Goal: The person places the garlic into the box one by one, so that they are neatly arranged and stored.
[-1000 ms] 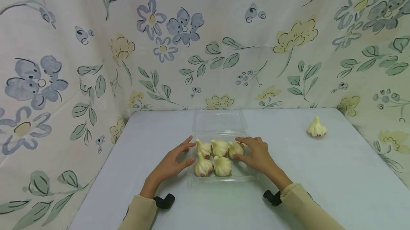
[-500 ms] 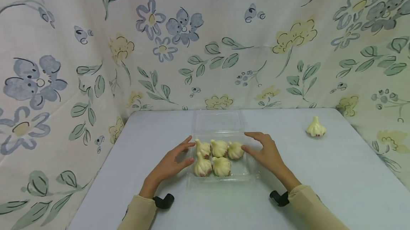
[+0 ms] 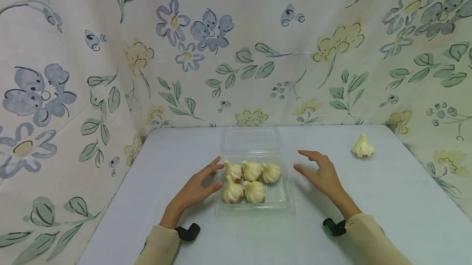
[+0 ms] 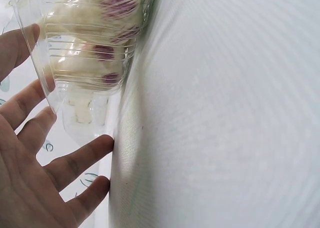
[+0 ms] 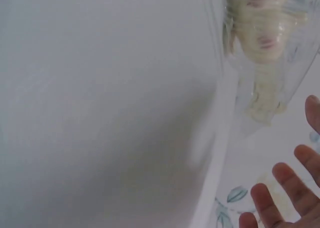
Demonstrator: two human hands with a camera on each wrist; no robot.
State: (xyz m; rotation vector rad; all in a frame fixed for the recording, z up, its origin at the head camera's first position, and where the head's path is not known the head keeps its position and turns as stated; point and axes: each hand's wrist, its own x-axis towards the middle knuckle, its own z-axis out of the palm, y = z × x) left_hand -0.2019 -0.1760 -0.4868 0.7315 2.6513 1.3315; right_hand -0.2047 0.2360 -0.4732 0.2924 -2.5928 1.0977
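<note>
A clear plastic clamshell box [image 3: 277,199] lies with its lid [image 3: 251,140] folded back on the table. Several garlic bulbs sit inside: three along the back row, among them the right-hand bulb [image 3: 271,173], and two in front, among them the front middle bulb [image 3: 255,192]. The front right spot of the box shows bare plastic. My left hand [image 3: 199,185] rests at the box's left side, and in the left wrist view its spread fingers touch the rim. To the right of the box hovers my right hand [image 3: 324,177], fingers apart and holding nothing.
One more garlic bulb [image 3: 363,147] stands upright near the far right corner of the white table [image 3: 387,199]. A floral curtain [image 3: 250,72] hangs behind the table and along both sides.
My right hand has let go of the back right garlic bulb and moved right, out of the box. The bulb stays in the box. My left hand stays put.
</note>
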